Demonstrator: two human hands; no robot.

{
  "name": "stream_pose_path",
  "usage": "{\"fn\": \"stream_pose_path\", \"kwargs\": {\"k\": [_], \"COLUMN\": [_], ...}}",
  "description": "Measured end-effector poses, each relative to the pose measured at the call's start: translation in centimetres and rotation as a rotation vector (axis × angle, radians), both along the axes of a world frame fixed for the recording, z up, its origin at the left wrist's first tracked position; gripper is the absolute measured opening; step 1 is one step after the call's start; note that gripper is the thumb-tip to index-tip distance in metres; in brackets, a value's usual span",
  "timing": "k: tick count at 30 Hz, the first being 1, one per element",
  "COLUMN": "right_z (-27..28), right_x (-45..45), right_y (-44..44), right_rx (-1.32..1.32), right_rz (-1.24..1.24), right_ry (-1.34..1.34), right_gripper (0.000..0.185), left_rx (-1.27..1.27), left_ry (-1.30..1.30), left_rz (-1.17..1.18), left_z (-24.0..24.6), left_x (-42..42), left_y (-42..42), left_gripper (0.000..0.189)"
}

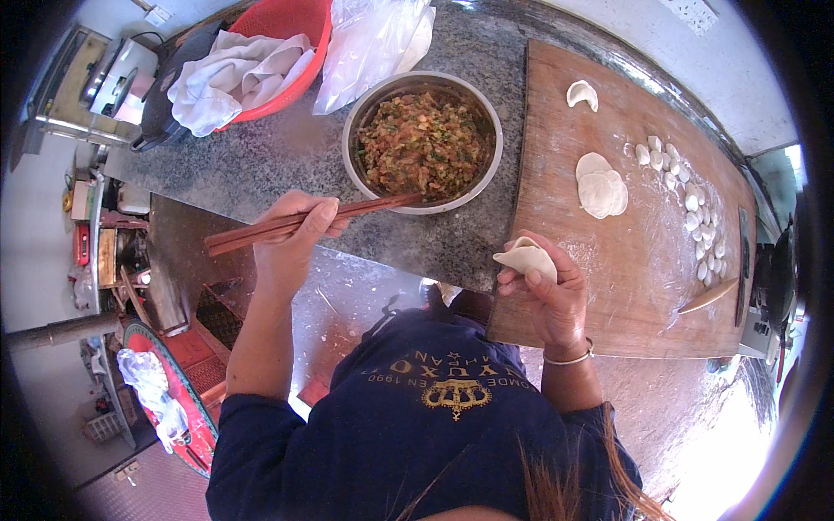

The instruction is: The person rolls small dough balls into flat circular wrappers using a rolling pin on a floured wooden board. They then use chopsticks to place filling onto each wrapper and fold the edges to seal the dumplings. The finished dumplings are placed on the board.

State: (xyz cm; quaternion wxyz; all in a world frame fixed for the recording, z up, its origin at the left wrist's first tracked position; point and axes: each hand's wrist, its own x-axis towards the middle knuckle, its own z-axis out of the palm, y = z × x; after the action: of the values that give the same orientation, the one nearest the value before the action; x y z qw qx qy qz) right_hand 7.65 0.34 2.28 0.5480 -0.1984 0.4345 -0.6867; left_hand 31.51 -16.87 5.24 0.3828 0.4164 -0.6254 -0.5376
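Note:
My left hand [290, 228] grips a pair of reddish-brown wooden chopsticks [238, 239], their tips over the near rim of a metal bowl [350, 133] of chopped filling [420, 143]. In my right hand [560, 290], beside the near left edge of a wooden board [554, 153], is a folded round dough wrapper [529, 258]; whether filling is inside is hidden. Beyond that hand, several flat wrappers [603, 192] lie overlapped on the board. A curved dumpling [582, 95] sits near the far edge. Small dough pieces [692, 221] lie to the right, above a tapered wooden rolling pin [708, 297].
A red plastic basket [318, 49] with a pale cloth [241, 75] and a clear plastic bag [365, 52] stand at the back left of the speckled stone counter [280, 153]. A dark flat-bladed tool [743, 267] lies at the board's right edge. Lower left is a red round tray [186, 397].

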Motion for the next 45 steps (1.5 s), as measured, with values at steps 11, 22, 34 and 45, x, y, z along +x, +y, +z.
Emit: {"fn": "stream_pose_path", "kwargs": {"k": [11,22,34,45], "right_z": [0.4,1.5,3.0,2.1], "right_x": [0.0,0.5,2.5,1.4], "right_y": [-0.2,-1.0,-1.0,0.5], "right_rx": [-0.007,-0.063,-0.158,-0.069], "right_rz": [-0.009,0.023,0.068,0.033], "right_ry": [-0.007,0.080,0.174,0.112], "right_gripper": [0.043,0.040,0.039,0.044], "left_rx": [0.106,0.272,-0.366,0.166], "left_ry": [0.103,-0.064,-0.184,0.107], "left_rz": [0.200,0.052,-0.287,0.087], "left_z": [0.6,-3.1,0.8,-3.1], "left_x": [0.7,-1.5,-3.0,-1.9], "left_y": [-0.9,-1.1,4.3,-1.3], "left_gripper": [0.014,0.015,0.016,0.024]}}
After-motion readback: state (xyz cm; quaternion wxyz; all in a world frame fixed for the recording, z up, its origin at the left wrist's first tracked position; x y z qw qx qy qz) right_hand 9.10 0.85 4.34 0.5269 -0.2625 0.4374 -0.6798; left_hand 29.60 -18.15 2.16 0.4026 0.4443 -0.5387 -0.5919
